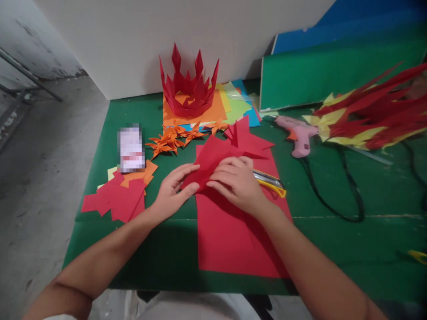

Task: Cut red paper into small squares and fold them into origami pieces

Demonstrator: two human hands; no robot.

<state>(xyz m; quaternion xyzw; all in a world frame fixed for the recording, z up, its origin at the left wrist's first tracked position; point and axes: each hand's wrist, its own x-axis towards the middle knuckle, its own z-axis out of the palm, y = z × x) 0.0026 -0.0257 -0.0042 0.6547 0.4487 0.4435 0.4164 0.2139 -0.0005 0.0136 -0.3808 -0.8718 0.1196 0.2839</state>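
Red paper (211, 153), 1 piece in 2 hands (173, 186) (238, 182), 1 cutter (271, 181) nearby

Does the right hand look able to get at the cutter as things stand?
Probably yes: the cutter lies beside the right hand, its yellow end uncovered, though that hand is busy with the folded red paper.

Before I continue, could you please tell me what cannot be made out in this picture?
In the head view:
Phone screen: blurred by pixelation.
Folded red paper: partly covered by the right hand.
Yellow cutter: one end hidden by that same hand.
Red-and-yellow paper bundle: outer end cut off by the right edge.
Small yellow object: cut off by the right edge, so I cannot identify it.
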